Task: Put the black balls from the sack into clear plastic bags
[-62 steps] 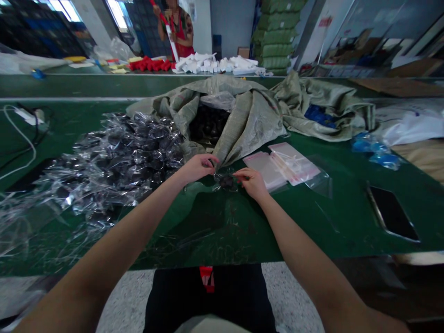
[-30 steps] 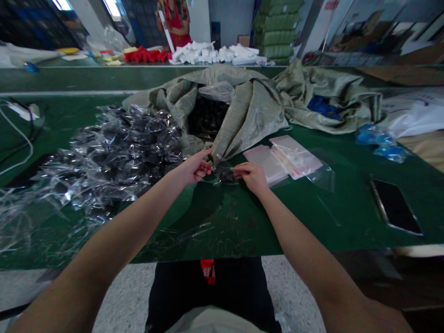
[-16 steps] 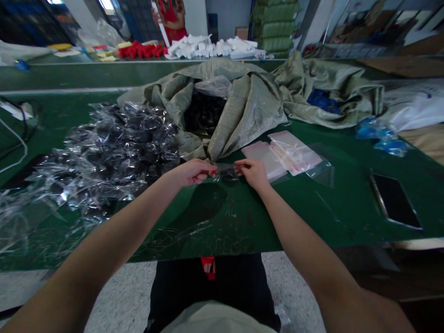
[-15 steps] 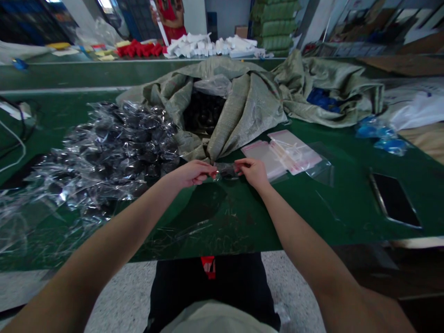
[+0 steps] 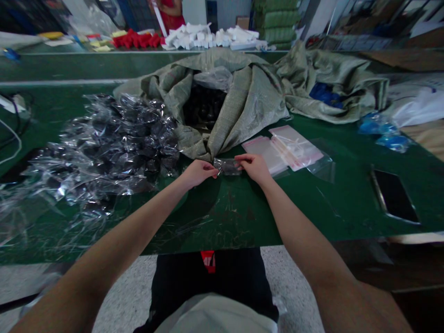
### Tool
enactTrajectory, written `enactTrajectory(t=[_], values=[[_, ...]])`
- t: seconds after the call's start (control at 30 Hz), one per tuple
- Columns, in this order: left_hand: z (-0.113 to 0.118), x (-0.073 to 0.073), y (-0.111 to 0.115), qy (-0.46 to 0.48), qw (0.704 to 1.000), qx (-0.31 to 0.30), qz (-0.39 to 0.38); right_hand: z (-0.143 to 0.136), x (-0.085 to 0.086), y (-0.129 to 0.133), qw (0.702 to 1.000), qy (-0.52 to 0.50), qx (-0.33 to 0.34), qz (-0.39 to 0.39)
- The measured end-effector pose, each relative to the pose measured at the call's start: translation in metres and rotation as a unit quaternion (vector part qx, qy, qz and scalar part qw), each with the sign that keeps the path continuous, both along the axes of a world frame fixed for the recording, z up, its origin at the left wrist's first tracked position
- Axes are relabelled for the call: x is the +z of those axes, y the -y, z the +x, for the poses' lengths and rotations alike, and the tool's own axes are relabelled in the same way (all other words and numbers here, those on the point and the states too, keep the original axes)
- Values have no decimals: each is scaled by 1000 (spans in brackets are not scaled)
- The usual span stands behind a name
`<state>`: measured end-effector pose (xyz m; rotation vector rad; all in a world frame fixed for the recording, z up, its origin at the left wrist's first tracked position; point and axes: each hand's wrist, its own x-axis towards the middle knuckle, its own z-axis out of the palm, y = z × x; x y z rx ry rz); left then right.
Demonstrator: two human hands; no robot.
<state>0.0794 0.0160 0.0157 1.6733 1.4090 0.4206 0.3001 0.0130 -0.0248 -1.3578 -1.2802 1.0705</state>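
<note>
One crinkled, clear plastic packet [image 5: 229,167], dark inside, is being pinched by the fingers of the left hand [image 5: 201,172] and right hand [image 5: 255,167] over the green bench [image 5: 298,203], on the near side of one coarse, grey-green woven sack [image 5: 244,111].

At the right grip [image 5: 255,167], a dark-filled clear plastic packet [image 5: 229,167] is blurred; beyond, a red-clothed person [image 5: 173,21] is cut off above.

Clear bag [image 5: 218,163] | dark contents [image 5: 231,167], apparently | crosswise between both hands [image 5: 200,173]
</note>
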Motion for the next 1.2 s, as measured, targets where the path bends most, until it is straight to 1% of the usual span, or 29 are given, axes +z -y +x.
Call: enactTrajectory(t=[0.1, 0.17, 0.27, 0.33, 0.43, 0.57, 0.67, 0.73, 0.83, 0.9, 1.0, 1.1, 1.2], values=[[2, -2, -1, -10, 999, 3, 34, 1, 5, 1, 997, -75, 13, -23], [2, -8, -3, -10, 999, 2, 52, 2, 9, 4, 995, -90, 25, -26], [0, -19, -9, 4, 998, 2, 61, 6, 12, 7, 998, -27, 52, -20], [-1, -23, -12, 17, 998, 15, 54, 8, 12, 8, 997, 4, 71, -10], [-1, -21, -14, 23, 999, 25, 30, 10, 9, 7, 997, 20, 73, 7], [3, -16, -15, 36, 999, 15, 9, 8, 1, 3, 996, 55, 61, 27], [5, -16, -15, 65, 998, 12, 12, 6, -5, -1, 993, 88, 42, 61], [7, -17, -13, 100, 995, 25, 4, 5, -7, -3, 993, 86, 25, 74], [8, -16, -10, 196, 978, 59, -35, 4, -5, -2, 998, 39, -2, 50], [7, -14, -9, 251, 964, 75, -52, 3, -1, 0, 1000, -3, 11, 8], [5, -12, -7, 276, 958, 66, -47, 1, 7, 5, 996, -65, 56, -34], [2, -11, -4, 284, 957, 37, -42, -1, 13, 8, 990, -129, 52, -37], [0, -10, -1, 329, 941, 43, -60, -3, 16, 9, 983, -170, 60, -37]])
